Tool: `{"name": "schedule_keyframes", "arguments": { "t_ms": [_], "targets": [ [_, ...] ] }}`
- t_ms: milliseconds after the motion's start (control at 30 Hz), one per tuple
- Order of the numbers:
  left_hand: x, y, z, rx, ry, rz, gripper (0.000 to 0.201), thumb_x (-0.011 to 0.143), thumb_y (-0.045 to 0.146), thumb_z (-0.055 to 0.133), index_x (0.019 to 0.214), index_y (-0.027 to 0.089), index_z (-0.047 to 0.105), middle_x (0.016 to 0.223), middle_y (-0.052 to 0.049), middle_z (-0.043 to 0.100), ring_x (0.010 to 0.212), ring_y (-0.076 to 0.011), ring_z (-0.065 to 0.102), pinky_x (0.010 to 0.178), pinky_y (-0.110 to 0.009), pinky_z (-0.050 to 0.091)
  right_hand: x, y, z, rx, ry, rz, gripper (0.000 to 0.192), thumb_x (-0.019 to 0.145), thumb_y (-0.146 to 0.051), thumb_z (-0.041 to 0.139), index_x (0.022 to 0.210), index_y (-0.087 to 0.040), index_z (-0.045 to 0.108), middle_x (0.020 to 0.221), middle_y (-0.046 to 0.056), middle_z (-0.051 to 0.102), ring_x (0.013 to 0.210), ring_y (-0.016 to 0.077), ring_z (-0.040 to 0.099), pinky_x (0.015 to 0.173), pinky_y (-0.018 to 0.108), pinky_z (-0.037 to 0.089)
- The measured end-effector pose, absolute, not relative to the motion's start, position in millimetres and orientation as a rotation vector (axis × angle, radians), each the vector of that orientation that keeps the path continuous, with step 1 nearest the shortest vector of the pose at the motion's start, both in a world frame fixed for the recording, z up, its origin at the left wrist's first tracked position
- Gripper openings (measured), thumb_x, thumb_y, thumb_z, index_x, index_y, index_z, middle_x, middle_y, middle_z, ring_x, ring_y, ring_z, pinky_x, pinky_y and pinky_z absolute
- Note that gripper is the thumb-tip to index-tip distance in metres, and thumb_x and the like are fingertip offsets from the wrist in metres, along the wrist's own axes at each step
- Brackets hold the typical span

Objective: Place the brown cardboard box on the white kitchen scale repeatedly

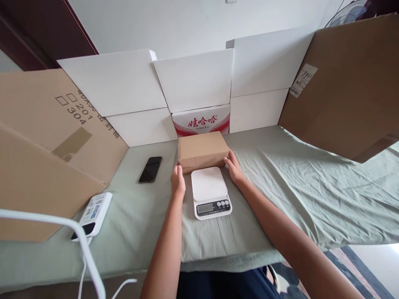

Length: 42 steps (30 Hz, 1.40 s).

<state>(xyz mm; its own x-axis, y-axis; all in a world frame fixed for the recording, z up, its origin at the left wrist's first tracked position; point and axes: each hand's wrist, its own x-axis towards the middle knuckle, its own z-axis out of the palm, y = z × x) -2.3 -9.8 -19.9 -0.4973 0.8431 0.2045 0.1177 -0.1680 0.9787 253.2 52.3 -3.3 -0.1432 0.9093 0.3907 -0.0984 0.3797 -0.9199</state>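
Observation:
A closed brown cardboard box [202, 150] is held at its two ends between my hands, just behind a white kitchen scale [208, 185]. My left hand [178, 179] presses the box's left front corner, thumb up. At its right end, my right hand [233, 165] has its fingers against the side. The scale's platform carries nothing; its dark display [205, 208] and round buttons face me. Whether the box rests on the cloth or is slightly lifted, I cannot tell.
A black phone [150, 169] lies left of the box. Further left are a white power bank [96, 214] and a white cable [77, 228]. White boxes [193, 79] and a red-printed carton [202, 120] line the back; large cardboard boxes [343, 83] flank both sides of the green cloth [280, 166].

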Motion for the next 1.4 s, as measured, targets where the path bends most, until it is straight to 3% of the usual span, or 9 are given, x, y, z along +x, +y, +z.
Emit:
{"name": "schedule_keyframes", "arguments": {
  "t_ms": [133,300,467,700,1067,1200,1400],
  "targets": [
    [2,-20,-7,1.340,1.740,1.662,0.053,0.100,0.056,0.052,0.132,0.018,0.070,0.124,-0.017,0.075,0.125,-0.0360,0.067,0.114,-0.048,0.048,253,48,-4,-0.758,-1.427,0.962,0.076,0.094,-0.060,0.059,0.160,-0.028,0.043,0.165,0.006,0.051,0.155,0.0321,0.045,0.132,0.051,0.034],
    [9,-37,8,1.490,1.572,1.772,0.057,0.093,0.059,0.060,0.131,0.018,0.070,0.132,-0.019,0.072,0.137,-0.0363,0.059,0.118,-0.042,0.042,260,34,2,-0.767,-1.465,0.798,0.084,0.096,-0.071,0.052,0.167,-0.031,0.029,0.169,0.007,0.044,0.161,0.0286,0.036,0.134,0.049,0.033],
    [21,-72,8,1.385,1.548,1.823,0.058,0.090,0.062,0.065,0.127,0.018,0.070,0.126,-0.020,0.073,0.141,-0.0375,0.056,0.118,-0.044,0.042,275,0,10,-0.758,-1.587,0.678,0.094,0.093,-0.076,0.057,0.169,-0.032,0.022,0.174,0.009,0.035,0.168,0.0322,0.020,0.139,0.054,0.015],
    [38,-130,-10,1.413,1.589,1.759,0.058,0.091,0.069,0.059,0.122,0.021,0.071,0.118,-0.018,0.073,0.136,-0.0395,0.059,0.114,-0.047,0.046,293,-48,-8,-0.821,-1.581,0.643,0.094,0.092,-0.080,0.053,0.169,-0.037,0.020,0.172,0.007,0.039,0.169,0.0325,0.017,0.139,0.060,0.009],
    [43,-147,-8,1.386,1.642,1.697,0.054,0.098,0.063,0.048,0.127,0.022,0.069,0.118,-0.016,0.075,0.116,-0.0365,0.068,0.100,-0.046,0.053,282,-54,-14,-0.881,-1.545,0.617,0.094,0.094,-0.078,0.052,0.168,-0.025,0.028,0.168,0.016,0.042,0.163,0.0384,0.030,0.135,0.060,0.022],
    [42,-142,-10,1.367,1.589,1.722,0.057,0.098,0.062,0.049,0.134,0.022,0.067,0.130,-0.016,0.073,0.124,-0.0352,0.067,0.106,-0.045,0.051,283,-53,-16,-0.885,-1.547,0.583,0.086,0.095,-0.075,0.053,0.165,-0.027,0.035,0.165,0.014,0.047,0.160,0.0373,0.036,0.134,0.059,0.027],
    [41,-137,-12,1.355,1.521,1.727,0.062,0.100,0.063,0.048,0.143,0.021,0.063,0.142,-0.017,0.068,0.135,-0.0347,0.062,0.113,-0.046,0.048,283,-51,-17,-0.879,-1.561,0.596,0.086,0.096,-0.073,0.053,0.166,-0.027,0.034,0.164,0.014,0.047,0.160,0.0371,0.036,0.135,0.061,0.023]
  ]
}}
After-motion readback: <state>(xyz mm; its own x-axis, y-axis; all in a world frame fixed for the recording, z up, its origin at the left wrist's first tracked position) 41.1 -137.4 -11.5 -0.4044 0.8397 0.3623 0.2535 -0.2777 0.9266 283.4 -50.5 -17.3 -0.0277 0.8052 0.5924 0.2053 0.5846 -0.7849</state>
